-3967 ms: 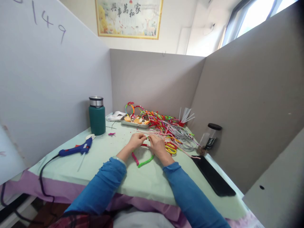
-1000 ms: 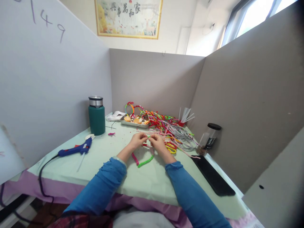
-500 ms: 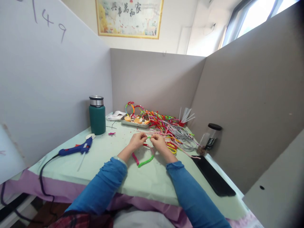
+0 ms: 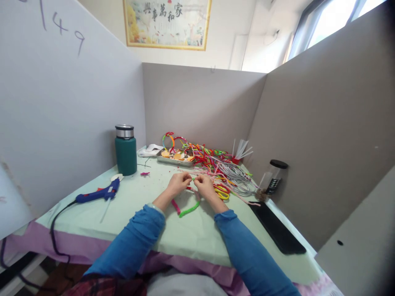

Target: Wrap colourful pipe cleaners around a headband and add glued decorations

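My left hand and my right hand pinch a short green pipe cleaner between them, fingertips almost meeting. Most of that piece is hidden by my fingers. Just below, a ring wrapped in pink, red and green fuzzy pipe cleaner lies on the table, partly covered by my hands. Behind and to the right of my right hand spreads a tangled heap of coloured pipe cleaners. Scissors with red and yellow handles lie beside my right wrist.
On the left are a blue glue gun with its cord and a green bottle. A metal tray of small pieces stands at the back. To the right are a clear jar and a black flat slab. Grey partitions enclose the table.
My right hand has shifted slightly left, bringing the fingertips of both hands closer together around the green pipe cleaner. The ring stays on the table.
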`<state>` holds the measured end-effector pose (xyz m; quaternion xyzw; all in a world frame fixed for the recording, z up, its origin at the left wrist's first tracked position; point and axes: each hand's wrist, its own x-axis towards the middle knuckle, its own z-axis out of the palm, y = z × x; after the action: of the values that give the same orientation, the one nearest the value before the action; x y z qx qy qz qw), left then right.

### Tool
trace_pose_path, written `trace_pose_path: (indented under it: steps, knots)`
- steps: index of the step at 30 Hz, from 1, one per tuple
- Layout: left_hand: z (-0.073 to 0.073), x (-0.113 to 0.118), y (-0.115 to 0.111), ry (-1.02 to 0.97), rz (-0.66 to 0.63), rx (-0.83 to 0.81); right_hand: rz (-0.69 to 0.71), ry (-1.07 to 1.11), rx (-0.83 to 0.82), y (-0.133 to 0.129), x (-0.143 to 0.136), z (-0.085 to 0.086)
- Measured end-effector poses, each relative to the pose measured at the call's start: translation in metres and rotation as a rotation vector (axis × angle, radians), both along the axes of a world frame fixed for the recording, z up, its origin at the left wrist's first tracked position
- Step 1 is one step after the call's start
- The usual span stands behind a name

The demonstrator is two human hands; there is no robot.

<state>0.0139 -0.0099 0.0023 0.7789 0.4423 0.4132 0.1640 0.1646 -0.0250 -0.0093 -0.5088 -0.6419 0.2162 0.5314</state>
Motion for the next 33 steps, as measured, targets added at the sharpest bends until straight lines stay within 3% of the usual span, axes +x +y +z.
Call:
trace_pose_path:
  steps: [4, 10, 17, 25, 33]
  knots:
    - [-0.004, 0.002, 0.004, -0.011, -0.017, -0.03, -0.008, 0.226, -0.105, -0.005, -0.011, 0.001]
    - [-0.008, 0.005, 0.007, -0.05, -0.055, -0.069, 0.135, 0.557, -0.253, -0.008, -0.02, 0.003]
    - [-0.001, 0.003, 0.002, -0.354, -0.175, -0.416, 0.255, 0.344, -0.231, -0.009, -0.002, 0.01]
    - [0.008, 0.001, -0.007, -0.476, -0.271, -0.55, 0.353, 0.253, -0.084, -0.01, 0.003, 0.015]
    - [0.014, -0.003, -0.012, -0.516, -0.346, -0.597, 0.388, 0.274, -0.167, -0.013, 0.009, 0.017]
